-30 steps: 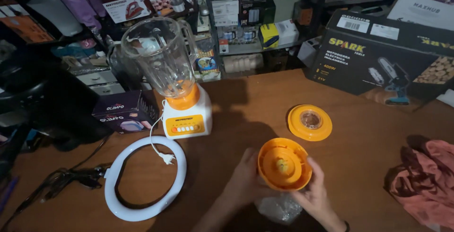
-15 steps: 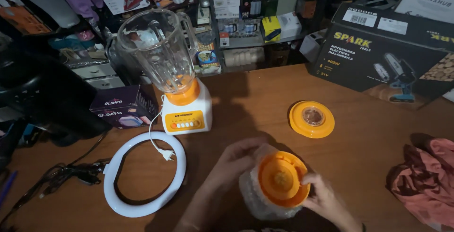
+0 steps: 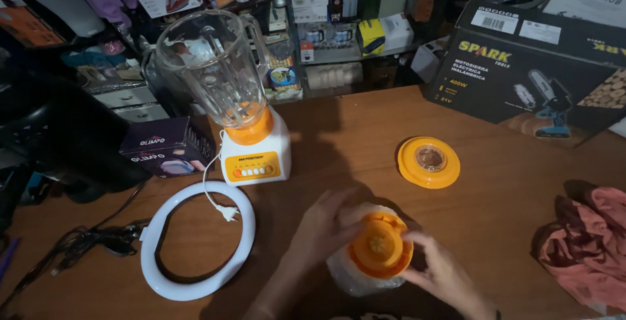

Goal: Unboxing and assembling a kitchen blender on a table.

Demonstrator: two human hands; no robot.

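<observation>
Hands hold one thing at the near edge of the brown wooden table [image 3: 365, 131]: a small clear plastic jar with an orange round base [image 3: 377, 251]. Left hand [image 3: 326, 225] and right hand [image 3: 438, 269] grip its opposite sides with curled fingers. White blender with orange collar [image 3: 251, 137] stands well apart.

Dim room, warm cast. Light strongest mid-frame on table [image 3: 339, 131], falling off to near black at left edge and lower corners. My left hand [image 3: 324, 225] and right hand [image 3: 440, 271] slightly soft, motion-blurred, throwing dark shadow toward frame bottom. Blender jar [image 3: 212, 66] shows pale glare streaks; its shadow runs right across wood. Ring lamp [image 3: 199, 242] unlit, reads bright white. Shelves at top murky, noisy. Wide-lens bowing at edges.
</observation>
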